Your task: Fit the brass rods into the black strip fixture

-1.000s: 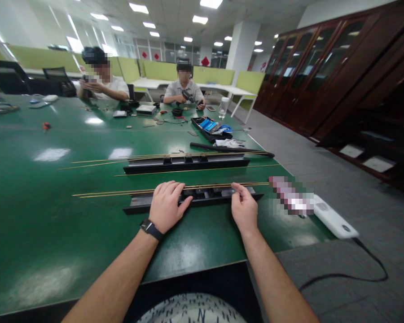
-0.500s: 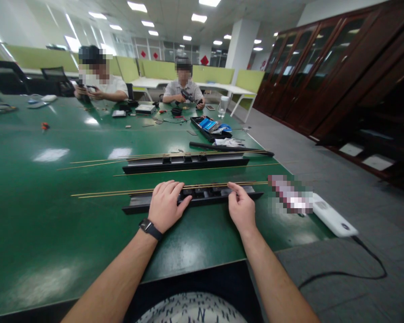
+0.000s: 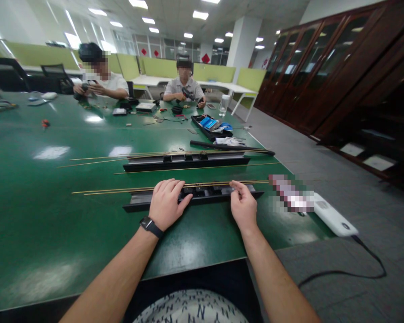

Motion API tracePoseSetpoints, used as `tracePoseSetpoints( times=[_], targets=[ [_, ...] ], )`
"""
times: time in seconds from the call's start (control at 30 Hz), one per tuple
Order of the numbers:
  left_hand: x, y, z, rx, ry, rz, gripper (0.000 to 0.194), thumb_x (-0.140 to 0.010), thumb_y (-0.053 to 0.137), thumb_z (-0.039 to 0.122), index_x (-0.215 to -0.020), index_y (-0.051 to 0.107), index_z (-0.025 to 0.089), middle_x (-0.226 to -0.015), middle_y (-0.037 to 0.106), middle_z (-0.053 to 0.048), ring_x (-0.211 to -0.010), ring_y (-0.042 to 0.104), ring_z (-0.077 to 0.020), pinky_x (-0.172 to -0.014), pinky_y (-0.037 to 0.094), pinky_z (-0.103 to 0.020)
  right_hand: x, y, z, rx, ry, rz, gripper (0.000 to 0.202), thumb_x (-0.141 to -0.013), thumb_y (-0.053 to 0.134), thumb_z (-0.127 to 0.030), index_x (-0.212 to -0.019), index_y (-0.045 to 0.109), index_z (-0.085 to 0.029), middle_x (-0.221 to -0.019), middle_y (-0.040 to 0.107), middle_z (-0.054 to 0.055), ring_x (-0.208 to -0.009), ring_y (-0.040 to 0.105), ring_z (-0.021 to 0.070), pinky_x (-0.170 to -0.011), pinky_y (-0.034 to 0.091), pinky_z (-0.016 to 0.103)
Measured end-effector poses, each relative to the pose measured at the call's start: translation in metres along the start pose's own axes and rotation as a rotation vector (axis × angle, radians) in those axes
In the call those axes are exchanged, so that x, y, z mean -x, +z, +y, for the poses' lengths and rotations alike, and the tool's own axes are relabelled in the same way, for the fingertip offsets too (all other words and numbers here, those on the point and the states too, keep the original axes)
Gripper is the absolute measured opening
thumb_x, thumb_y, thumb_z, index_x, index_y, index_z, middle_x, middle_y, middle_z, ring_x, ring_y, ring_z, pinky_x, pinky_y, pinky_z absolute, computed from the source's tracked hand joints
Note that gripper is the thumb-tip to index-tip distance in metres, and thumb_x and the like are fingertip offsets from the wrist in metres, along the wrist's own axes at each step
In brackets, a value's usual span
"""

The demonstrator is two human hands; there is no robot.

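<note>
A black trough-shaped rail (image 3: 202,201) with a grey inner face and dark blocks inside lies across the table before me. Thin brass-coloured rods (image 3: 111,192) run along its far side, past its left end. My left hand (image 3: 167,202) is draped over the rail's left half, fingers bent over the far edge and rods, thumb towards the near side. At the right half, my right hand (image 3: 243,205) has curled fingers, with the index finger and thumb closed around a rod. The exact pinch point is partly hidden.
Beyond lies a second black rail (image 3: 185,165) with rods. Behind it are a long black bar (image 3: 202,145), white gloves (image 3: 230,141) and a black tray (image 3: 205,127). A white device (image 3: 333,215) with a cable sits by the right edge. Two people sit opposite.
My right hand has shifted slightly right, and the left end of one rod has slid right too. My left hand stays on the rail.
</note>
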State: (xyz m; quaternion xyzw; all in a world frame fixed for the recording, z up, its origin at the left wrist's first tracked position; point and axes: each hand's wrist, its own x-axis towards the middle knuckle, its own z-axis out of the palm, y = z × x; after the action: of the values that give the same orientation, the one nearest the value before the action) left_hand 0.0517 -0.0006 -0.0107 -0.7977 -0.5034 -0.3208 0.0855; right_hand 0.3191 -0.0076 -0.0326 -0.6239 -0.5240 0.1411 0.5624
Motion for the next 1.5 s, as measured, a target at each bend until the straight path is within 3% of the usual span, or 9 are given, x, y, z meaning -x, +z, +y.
tracePoseSetpoints(
  times=[0.23,0.77,0.93,1.07,1.5],
  targets=[
    [-0.0001,-0.0007,0.0008,0.009,-0.011,-0.005,0.041,-0.101,0.058,0.050,-0.128,0.068,0.021,-0.127,0.074,-0.012,-0.126,0.063,-0.0329,-0.113,0.042,-0.051,0.0021,0.0004,-0.0038,0.009,-0.017,-0.064,0.039,-0.092,0.058,-0.032,-0.125,0.074,-0.020,-0.124,0.079,0.011,-0.112,0.076,0.0257,-0.104,0.058,0.041],
    [-0.0001,-0.0011,0.0005,-0.005,-0.001,-0.005,0.041,-0.101,0.058,0.049,-0.128,0.068,0.020,-0.127,0.074,-0.013,-0.127,0.063,-0.0330,-0.113,0.042,-0.051,-0.0004,-0.0005,-0.0004,0.013,0.011,0.016,0.039,-0.092,0.056,-0.032,-0.121,0.076,-0.018,-0.119,0.080,0.012,-0.112,0.076,0.0269,-0.107,0.055,0.044],
    [-0.0002,-0.0003,0.0004,-0.010,-0.006,-0.013,0.040,-0.101,0.058,0.050,-0.128,0.068,0.022,-0.127,0.074,-0.012,-0.127,0.063,-0.0330,-0.113,0.042,-0.051,0.0017,0.0014,-0.0022,-0.044,-0.022,-0.043,0.039,-0.091,0.058,-0.032,-0.125,0.074,-0.020,-0.120,0.080,0.011,-0.110,0.077,0.0257,-0.099,0.059,0.041],
    [-0.0002,-0.0007,0.0010,-0.006,-0.005,-0.007,0.040,-0.101,0.058,0.049,-0.128,0.068,0.021,-0.127,0.074,-0.012,-0.127,0.063,-0.0327,-0.113,0.041,-0.050,0.0031,0.0001,-0.0064,0.002,-0.026,-0.083,0.038,-0.092,0.058,-0.031,-0.123,0.076,-0.021,-0.121,0.080,0.010,-0.112,0.076,0.0254,-0.103,0.058,0.041],
    [0.0002,-0.0018,0.0013,-0.023,0.008,0.001,0.040,-0.102,0.057,0.049,-0.128,0.068,0.021,-0.127,0.073,-0.013,-0.126,0.063,-0.0329,-0.111,0.042,-0.050,0.0014,-0.0025,-0.0042,0.049,0.011,-0.002,0.039,-0.093,0.055,-0.033,-0.121,0.077,-0.018,-0.118,0.081,0.011,-0.110,0.076,0.0269,-0.105,0.056,0.042]
  ],
)
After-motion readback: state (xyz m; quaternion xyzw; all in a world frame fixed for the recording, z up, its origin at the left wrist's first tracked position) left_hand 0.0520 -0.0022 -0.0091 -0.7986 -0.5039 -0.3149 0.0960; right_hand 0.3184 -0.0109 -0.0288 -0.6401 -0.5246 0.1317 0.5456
